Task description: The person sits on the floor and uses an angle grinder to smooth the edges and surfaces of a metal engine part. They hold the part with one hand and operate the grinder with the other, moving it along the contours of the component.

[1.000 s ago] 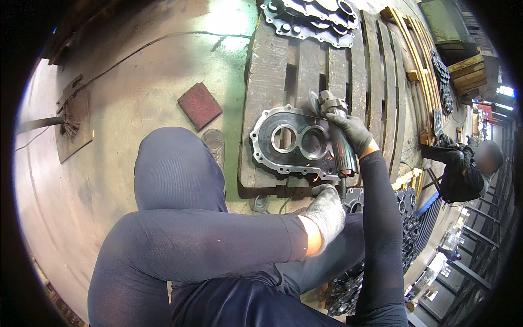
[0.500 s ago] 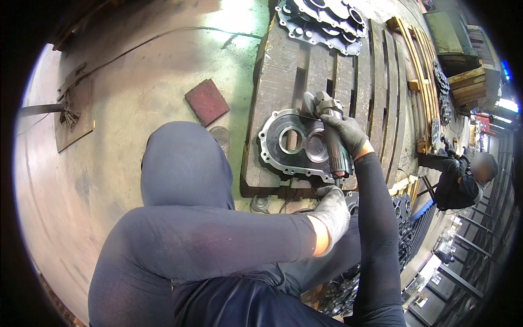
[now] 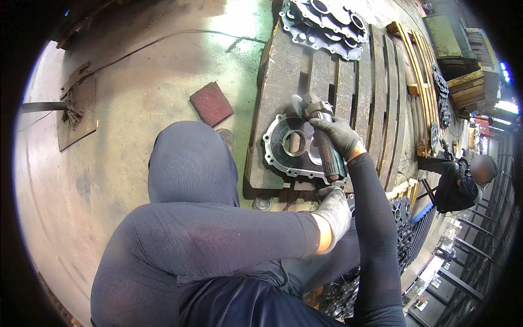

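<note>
An angle grinder (image 3: 328, 152) lies slantwise above a flat metal cover plate (image 3: 276, 162) with a scalloped, bolt-holed rim and round openings. Its disc (image 3: 297, 106) is at the plate's far edge; whether it touches cannot be told. My right hand (image 3: 339, 136), in a dark glove, wraps round the tool's body just behind its head. Gripping the tail end, where the cord leaves, is my left hand (image 3: 333, 210) in a grey glove. The grinder and right hand hide part of the plate's right side.
The plate rests on a wooden pallet (image 3: 272, 82). More metal covers (image 3: 327, 32) are stacked at its far end. A dark red square block (image 3: 212, 103) and a black cable (image 3: 147, 46) lie on the floor. Another person (image 3: 463, 182) works at the right.
The grinder's head and disc have swung left across the plate's far edge, with my right hand moving along. My left hand stays at the tail. The whole view has shifted slightly.
</note>
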Demonstrator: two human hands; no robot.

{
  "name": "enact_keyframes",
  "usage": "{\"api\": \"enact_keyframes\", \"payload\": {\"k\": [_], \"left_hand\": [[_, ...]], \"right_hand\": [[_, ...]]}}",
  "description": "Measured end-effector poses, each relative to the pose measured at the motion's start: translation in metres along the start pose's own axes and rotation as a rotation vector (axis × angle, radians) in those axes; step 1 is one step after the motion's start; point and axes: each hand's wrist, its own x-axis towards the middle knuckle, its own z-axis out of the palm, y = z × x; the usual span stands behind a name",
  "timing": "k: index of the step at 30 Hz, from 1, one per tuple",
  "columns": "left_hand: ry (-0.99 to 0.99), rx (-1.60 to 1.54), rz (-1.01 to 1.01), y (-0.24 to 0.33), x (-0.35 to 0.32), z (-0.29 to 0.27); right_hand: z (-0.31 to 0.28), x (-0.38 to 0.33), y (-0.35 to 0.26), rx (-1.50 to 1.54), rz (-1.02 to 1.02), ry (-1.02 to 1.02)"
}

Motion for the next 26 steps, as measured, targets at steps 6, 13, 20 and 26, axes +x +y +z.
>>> {"api": "enact_keyframes", "payload": {"k": [6, 13, 20, 26], "left_hand": [[0.012, -0.01, 0.003, 0.0, 0.001, 0.008], [-0.014, -0.063, 0.042, -0.001, -0.003, -0.007], [0.055, -0.017, 0.006, -0.001, -0.01, -0.011], [0.075, 0.0, -0.023, -0.003, -0.013, -0.013]], "right_hand": [[0.008, -0.014, -0.031, -0.086, -0.023, -0.068], [-0.037, -0.008, -0.017, -0.5, -0.026, 0.012], [-0.014, 0.004, -0.04, -0.532, -0.021, -0.088], [0.024, 0.006, -0.075, -0.861, -0.074, -0.054]]}}
